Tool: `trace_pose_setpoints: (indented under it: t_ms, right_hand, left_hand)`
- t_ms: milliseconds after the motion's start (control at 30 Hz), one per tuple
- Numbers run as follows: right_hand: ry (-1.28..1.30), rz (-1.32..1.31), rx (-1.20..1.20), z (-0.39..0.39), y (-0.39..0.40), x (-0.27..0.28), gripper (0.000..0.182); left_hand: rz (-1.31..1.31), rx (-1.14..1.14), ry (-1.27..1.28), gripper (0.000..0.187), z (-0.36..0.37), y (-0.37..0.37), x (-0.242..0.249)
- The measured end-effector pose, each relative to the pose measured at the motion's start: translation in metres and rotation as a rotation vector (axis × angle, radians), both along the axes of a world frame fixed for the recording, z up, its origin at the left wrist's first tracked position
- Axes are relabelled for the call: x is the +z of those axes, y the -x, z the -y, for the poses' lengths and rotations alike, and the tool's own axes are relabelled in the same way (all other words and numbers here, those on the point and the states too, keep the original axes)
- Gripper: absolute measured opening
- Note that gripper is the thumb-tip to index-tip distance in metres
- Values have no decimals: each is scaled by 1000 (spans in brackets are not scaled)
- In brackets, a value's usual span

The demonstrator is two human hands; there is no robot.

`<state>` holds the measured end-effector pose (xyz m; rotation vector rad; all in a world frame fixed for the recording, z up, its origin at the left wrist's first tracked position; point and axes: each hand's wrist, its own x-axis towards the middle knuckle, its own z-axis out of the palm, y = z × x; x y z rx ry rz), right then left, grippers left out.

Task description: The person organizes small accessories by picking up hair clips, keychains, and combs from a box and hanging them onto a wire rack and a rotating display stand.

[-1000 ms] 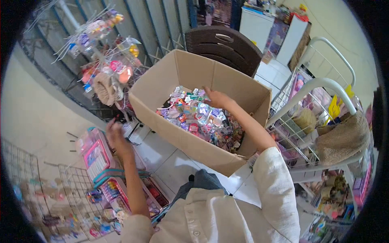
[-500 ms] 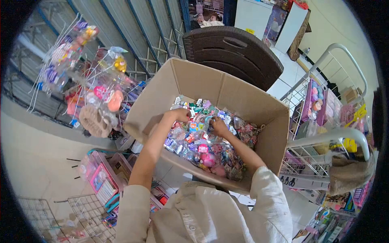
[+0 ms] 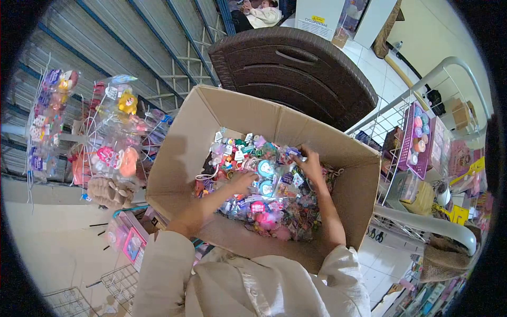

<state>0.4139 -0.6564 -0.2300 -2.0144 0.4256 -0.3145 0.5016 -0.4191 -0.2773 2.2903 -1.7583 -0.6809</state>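
A deep cardboard box (image 3: 240,105) in front of me holds a heap of small trinkets in clear plastic packets (image 3: 245,205). My right hand (image 3: 311,166) is at the far right of the heap, fingers closed on a small clear packet with a purple label (image 3: 293,152). My left hand (image 3: 244,183) reaches low over the middle of the heap, its fingers blurred. Right beside its fingertips lie two round blue character trinkets (image 3: 265,168) in clear wrapping. A pink packet (image 3: 259,207) and white-tagged pieces (image 3: 239,156) lie around them.
A dark brown plastic panel (image 3: 296,63) stands behind the box. On the left, a wire rack (image 3: 90,127) carries hanging packets. A white wire cart (image 3: 391,121) with a purple basket (image 3: 420,137) stands close on the right. Farther back sits a person (image 3: 264,15).
My right hand has moved right and away from my left hand, and now grips a packet. My left hand has come nearer me. Two blue round trinkets now show between them. The view has shifted.
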Motion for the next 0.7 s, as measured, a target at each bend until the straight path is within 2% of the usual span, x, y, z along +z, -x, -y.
trace_pose_setpoints:
  t_ms: [33, 100, 133, 300, 367, 433, 467, 533, 567, 600, 667, 700]
  right_hand:
    - [-59, 31, -15, 0, 0, 1, 21]
    - [-50, 40, -10, 0, 0, -3, 21]
    - [-37, 50, -2, -1, -1, -5, 21]
    - [-42, 80, 42, -16, -2, 5, 20]
    - [-86, 82, 62, -22, -3, 18, 22]
    - [-349, -1, 32, -30, -6, 34, 19]
    - [-343, 9, 42, -35, -8, 43, 19]
    - [-711, 57, 19, -46, -13, 57, 18]
    - [-752, 13, 8, -51, -17, 59, 19]
    - [-743, 24, 38, -54, -19, 64, 19]
    - [-803, -23, -72, -64, -28, 77, 21]
    - [-847, 17, -49, -69, -32, 85, 22]
  left_hand:
    - [-1, -3, -6, 42, -1, 7, -1]
    - [-91, 187, -92, 43, -2, 16, -4]
    - [-90, 184, -96, 43, -2, 14, -6]
    - [63, -61, -6, 33, -4, 9, 2]
    - [-4, -79, 18, 31, -5, 4, -2]
    - [-101, -92, -27, 29, -4, -6, -11]
    - [-89, -84, -22, 29, -4, -12, -14]
    - [-236, 111, -224, 29, 2, -27, 3]
    - [-286, 151, -188, 29, 10, -31, 46]
    - [-269, 174, -175, 29, 9, -36, 43]
    - [-20, 151, 115, 28, 2, -53, 32]
    - [15, 175, 197, 29, -2, -58, 41]
